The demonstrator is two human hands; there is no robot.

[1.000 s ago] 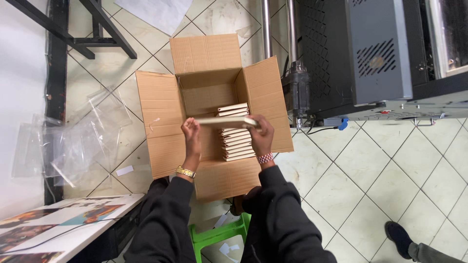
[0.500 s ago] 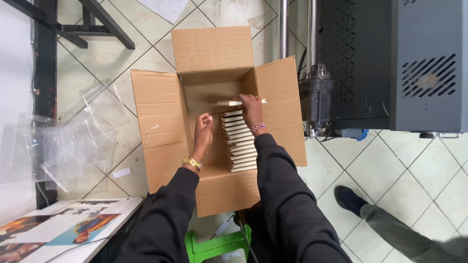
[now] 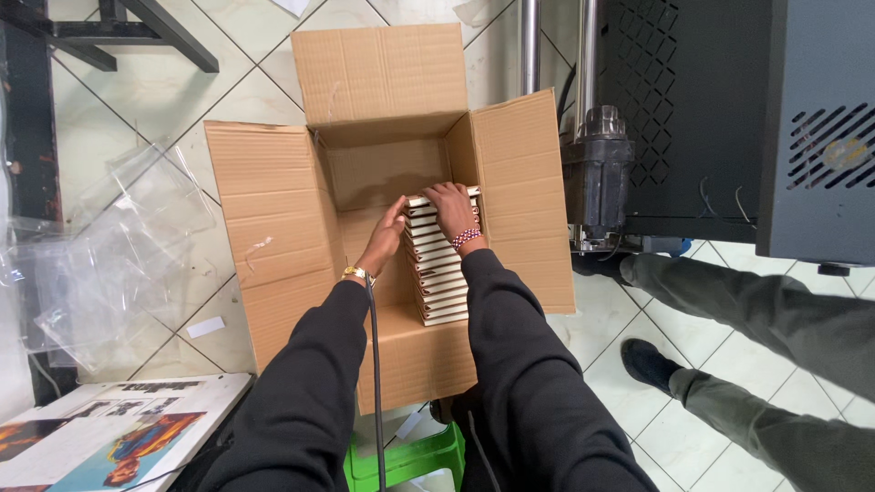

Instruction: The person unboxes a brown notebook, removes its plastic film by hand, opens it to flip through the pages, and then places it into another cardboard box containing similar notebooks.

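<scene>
A print workshop: a big dark machine (image 3: 729, 118) on tiled floor (image 3: 173, 91), printed sheets (image 3: 100, 437), plastic sleeves (image 3: 100, 273).

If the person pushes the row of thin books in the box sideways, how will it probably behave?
The row of books probably leans or fans over, since the books stand on edge with bare box floor to the left. Each looks stiff and light, being thin and flat. The right hand on top and the left hand beside likely steady them inside the cardboard box.

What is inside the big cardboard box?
The cardboard box holds a row of thin cream-edged books along its right side. The right hand lies on the far ones and the left hand touches their side. The arms cover part of the box's floor.
</scene>
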